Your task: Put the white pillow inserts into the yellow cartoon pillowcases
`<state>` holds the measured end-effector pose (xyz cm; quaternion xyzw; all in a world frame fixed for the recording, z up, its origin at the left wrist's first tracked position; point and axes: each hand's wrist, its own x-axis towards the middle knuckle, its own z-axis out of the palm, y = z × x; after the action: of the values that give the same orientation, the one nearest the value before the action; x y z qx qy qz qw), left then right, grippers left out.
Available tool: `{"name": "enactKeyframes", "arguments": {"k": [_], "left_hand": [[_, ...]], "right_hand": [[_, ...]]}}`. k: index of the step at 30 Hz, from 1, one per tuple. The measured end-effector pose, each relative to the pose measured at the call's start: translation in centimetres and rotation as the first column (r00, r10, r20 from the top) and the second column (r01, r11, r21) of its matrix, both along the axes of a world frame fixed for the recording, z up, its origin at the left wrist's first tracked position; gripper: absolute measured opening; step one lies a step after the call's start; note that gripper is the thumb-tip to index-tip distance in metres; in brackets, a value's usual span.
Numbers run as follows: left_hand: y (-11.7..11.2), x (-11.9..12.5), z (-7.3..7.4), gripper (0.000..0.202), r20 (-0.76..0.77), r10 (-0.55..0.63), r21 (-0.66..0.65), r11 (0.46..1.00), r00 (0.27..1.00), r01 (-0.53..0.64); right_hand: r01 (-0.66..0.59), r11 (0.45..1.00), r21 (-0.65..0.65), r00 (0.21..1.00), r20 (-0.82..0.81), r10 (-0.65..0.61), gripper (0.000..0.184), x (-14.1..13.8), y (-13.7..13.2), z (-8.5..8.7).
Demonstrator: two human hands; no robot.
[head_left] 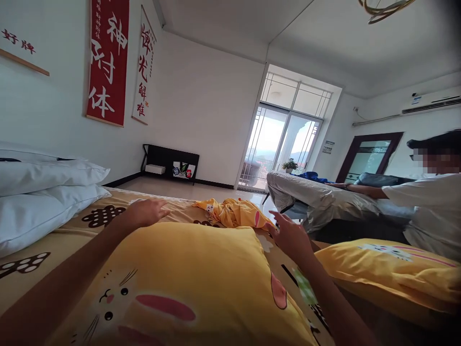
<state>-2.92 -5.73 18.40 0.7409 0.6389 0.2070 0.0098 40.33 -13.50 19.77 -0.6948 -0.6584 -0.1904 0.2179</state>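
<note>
A yellow pillow [201, 269] with a printed rabbit face and pink ears lies in front of me on the bed. At its far left corner is my left hand [148, 212], fingers stretched to the right and holding nothing. My right hand [292, 234] hovers by the far right corner with its fingers apart, also without anything in it. Beyond the pillow, between the hands, a crumpled yellow pillowcase [234, 213] rests on the patterned bedsheet [65, 233].
White pillows [46, 206] are stacked at left. Another yellow rabbit pillow [392, 274] lies at right. A person in a white shirt [425, 206] sits beyond it, an arm over a table with a silvery cover [317, 194]. A low black shelf [169, 163] stands against the wall.
</note>
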Motion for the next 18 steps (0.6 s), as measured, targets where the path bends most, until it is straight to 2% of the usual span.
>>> {"name": "enactKeyframes", "arguments": {"k": [1, 2, 3, 4, 5, 6, 8, 10, 11, 12, 13, 14, 18], "left_hand": [[0.9, 2.4, 2.3, 0.057, -0.043, -0.069, 0.083, 0.994, 0.997, 0.072], [1.7, 4.9, 4.0, 0.059, -0.068, -0.115, 0.152, 0.981, 0.991, 0.124], [2.4, 7.2, 5.0, 0.060, -0.068, -0.134, 0.169, 0.975, 0.989, 0.144], [3.0, 9.1, 5.1, 0.060, -0.061, -0.133, 0.158, 0.977, 0.989, 0.142], [3.5, 10.7, 4.2, 0.059, -0.056, -0.131, 0.131, 0.982, 0.990, 0.137], [3.9, 11.8, 2.4, 0.058, -0.051, -0.124, 0.082, 0.988, 0.991, 0.128], [4.6, 12.7, -3.0, 0.054, -0.048, -0.116, -0.050, 0.992, 0.992, 0.113], [5.7, 12.5, -8.8, 0.049, -0.046, -0.123, -0.209, 0.972, 0.991, 0.111], [6.4, 12.3, -11.2, 0.050, -0.041, -0.121, -0.254, 0.961, 0.992, 0.107], [7.3, 12.0, -12.8, 0.051, -0.034, -0.124, -0.293, 0.950, 0.992, 0.109], [8.3, 11.7, -13.8, 0.052, -0.025, -0.125, -0.323, 0.940, 0.992, 0.110], [9.2, 11.4, -14.2, 0.053, -0.015, -0.128, -0.345, 0.932, 0.992, 0.115], [11.2, 8.1, -13.4, 0.055, 0.018, -0.141, -0.358, 0.923, 0.990, 0.138]], "right_hand": [[-0.051, 0.997, 0.053, 0.999, 0.016, 0.050, 0.045, -2.1, 1.0, 2.3], [-0.084, 0.993, 0.085, 0.996, 0.007, 0.084, 0.045, -4.0, 2.2, 3.8], [-0.106, 0.992, 0.076, 0.994, -0.021, 0.108, 0.046, -5.8, 3.4, 4.5], [-0.115, 0.993, 0.035, 0.991, -0.060, 0.117, 0.047, -7.5, 4.6, 4.1], [-0.119, 0.992, -0.027, 0.988, -0.104, 0.116, 0.047, -8.9, 5.7, 2.8], [-0.121, 0.986, -0.112, 0.983, -0.150, 0.104, 0.046, -10.1, 6.7, 0.5], [-0.127, 0.961, -0.245, 0.978, -0.195, 0.080, 0.040, -11.9, 8.2, -5.4], [-0.153, 0.924, -0.351, 0.970, -0.231, 0.073, 0.037, -12.9, 9.6, -11.3], [-0.158, 0.914, -0.374, 0.967, -0.245, 0.067, 0.039, -12.9, 10.4, -13.6], [-0.169, 0.902, -0.397, 0.964, -0.259, 0.067, 0.041, -12.7, 11.3, -15.2], [-0.180, 0.891, -0.417, 0.960, -0.272, 0.067, 0.042, -12.2, 12.4, -16.2], [-0.193, 0.879, -0.435, 0.956, -0.286, 0.069, 0.042, -11.4, 13.5, -16.7], [-0.233, 0.853, -0.467, 0.931, -0.361, 0.057, 0.044, -6.3, 16.9, -16.9]]}}
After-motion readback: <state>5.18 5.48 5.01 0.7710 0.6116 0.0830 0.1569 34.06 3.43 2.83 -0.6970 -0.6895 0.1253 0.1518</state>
